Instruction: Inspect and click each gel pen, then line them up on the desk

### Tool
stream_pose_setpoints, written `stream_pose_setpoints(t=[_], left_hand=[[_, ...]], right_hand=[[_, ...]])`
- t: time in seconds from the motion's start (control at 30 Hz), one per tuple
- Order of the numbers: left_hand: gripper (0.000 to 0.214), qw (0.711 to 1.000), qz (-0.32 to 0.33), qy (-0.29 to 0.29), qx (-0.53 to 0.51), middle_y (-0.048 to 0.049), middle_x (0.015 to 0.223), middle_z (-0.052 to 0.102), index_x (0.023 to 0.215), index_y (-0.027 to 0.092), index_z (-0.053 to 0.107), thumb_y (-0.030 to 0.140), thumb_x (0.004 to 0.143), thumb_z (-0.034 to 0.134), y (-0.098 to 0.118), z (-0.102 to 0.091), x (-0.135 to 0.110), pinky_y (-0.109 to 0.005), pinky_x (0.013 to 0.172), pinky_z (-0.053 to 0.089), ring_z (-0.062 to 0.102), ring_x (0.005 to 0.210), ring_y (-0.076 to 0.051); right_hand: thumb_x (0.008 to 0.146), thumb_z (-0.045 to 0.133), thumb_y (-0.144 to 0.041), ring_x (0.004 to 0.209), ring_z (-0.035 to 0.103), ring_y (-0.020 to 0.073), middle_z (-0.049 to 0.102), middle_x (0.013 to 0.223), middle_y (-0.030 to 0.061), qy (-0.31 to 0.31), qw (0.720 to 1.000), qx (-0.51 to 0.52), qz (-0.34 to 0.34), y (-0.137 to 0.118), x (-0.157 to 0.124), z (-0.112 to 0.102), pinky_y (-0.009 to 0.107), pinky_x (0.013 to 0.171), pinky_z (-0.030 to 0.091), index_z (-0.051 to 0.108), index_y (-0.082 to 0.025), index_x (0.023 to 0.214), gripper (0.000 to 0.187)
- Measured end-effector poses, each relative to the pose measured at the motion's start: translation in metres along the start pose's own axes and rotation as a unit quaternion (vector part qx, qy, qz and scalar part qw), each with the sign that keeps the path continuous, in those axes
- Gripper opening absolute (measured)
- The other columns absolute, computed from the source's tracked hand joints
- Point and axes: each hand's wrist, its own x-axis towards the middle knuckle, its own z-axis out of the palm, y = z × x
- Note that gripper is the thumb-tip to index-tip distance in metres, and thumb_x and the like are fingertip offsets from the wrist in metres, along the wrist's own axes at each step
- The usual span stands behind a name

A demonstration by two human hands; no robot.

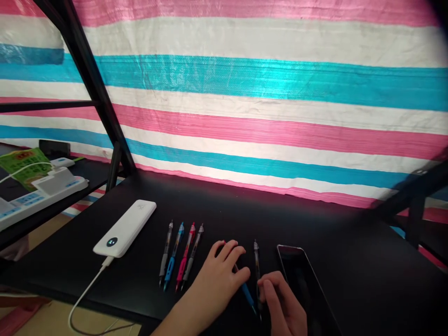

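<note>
My left hand [224,275] lies palm down with its fingers spread over pens on the black desk. A blue pen [248,297] runs out from under its thumb, and a pink pen tip [224,242] shows beside its fingertips. My right hand [285,305] has thumb and forefinger closed at the grip of a grey pen [256,261], which points away from me. Left of my hands, a grey pen [165,256], a blue pen [174,256], a pink pen [185,256] and another grey pen [192,256] lie side by side.
A smartphone [304,284] lies right of my right hand. On the desk's left is a white power bank [128,228] with a white cable [86,289] hanging over the edge. A power strip [42,196] rests on the neighbouring surface. Black frame bars [93,84] and striped sheeting [245,116] stand behind.
</note>
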Motion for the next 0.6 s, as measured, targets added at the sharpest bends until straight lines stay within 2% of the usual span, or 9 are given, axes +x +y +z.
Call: stream_pose_setpoints(t=[0.1,0.2,0.3,0.37,0.5,0.6], left_hand=[[0.014,0.999,-0.011,0.029,-0.009,-0.0037,0.104,0.073,0.099,0.025,0.068,0.014,0.101,0.059,-0.007,-0.012,-0.003,-0.048,0.111,0.036,0.064,0.109,-0.025],[0.03,0.997,-0.022,0.07,-0.001,-0.0018,0.086,0.066,0.101,0.021,0.068,0.004,0.101,0.043,-0.009,-0.032,-0.003,-0.048,0.112,0.032,0.062,0.087,-0.02],[0.034,0.995,-0.015,0.095,0.003,-0.002,0.084,0.063,0.105,0.02,0.068,0.0,0.098,0.041,-0.006,-0.049,-0.003,-0.047,0.112,0.029,0.057,0.08,-0.019],[0.033,0.995,-0.012,0.099,0.0,-0.002,0.082,0.061,0.104,0.019,0.067,0.001,0.098,0.04,-0.004,-0.054,-0.004,-0.046,0.106,0.032,0.055,0.078,-0.019],[0.03,0.996,-0.004,0.09,-0.01,-0.0018,0.076,0.061,0.096,0.018,0.065,0.0,0.095,0.041,-0.002,-0.056,-0.003,-0.04,0.084,0.036,0.051,0.072,-0.021],[0.029,0.997,-0.004,0.074,-0.007,-0.0012,0.071,0.059,0.087,0.018,0.062,-0.001,0.094,0.042,-0.002,-0.055,0.0,-0.039,0.076,0.034,0.05,0.068,-0.02]], right_hand=[[0.104,0.055,-0.051,0.076,0.06,0.0191,0.062,0.085,0.0018,0.015,0.999,-0.023,-0.041,0.0,0.001,0.004,0.028,0.071,0.046,0.069,-0.024,0.088,0.034],[0.105,0.054,-0.048,0.092,0.062,0.0251,0.068,0.095,0.0059,0.005,0.995,-0.05,-0.092,0.001,0.002,0.009,0.035,0.082,0.046,0.072,-0.025,0.093,0.032],[0.106,0.053,-0.049,0.087,0.059,0.0263,0.068,0.084,0.0051,-0.03,0.989,-0.08,-0.117,0.003,0.003,0.011,0.038,0.081,0.045,0.073,-0.026,0.086,0.036],[0.106,0.052,-0.05,0.08,0.058,0.0253,0.066,0.076,0.0038,-0.048,0.987,-0.091,-0.126,0.005,0.003,0.01,0.037,0.078,0.044,0.073,-0.027,0.081,0.04],[0.107,0.052,-0.05,0.073,0.056,0.0236,0.063,0.071,0.0031,-0.061,0.985,-0.081,-0.14,0.008,0.003,0.007,0.035,0.071,0.045,0.074,-0.027,0.079,0.043],[0.105,0.057,-0.045,0.071,0.056,0.0222,0.063,0.072,0.003,-0.05,0.985,-0.058,-0.157,0.013,0.003,0.007,0.033,0.068,0.045,0.076,-0.026,0.082,0.035]])
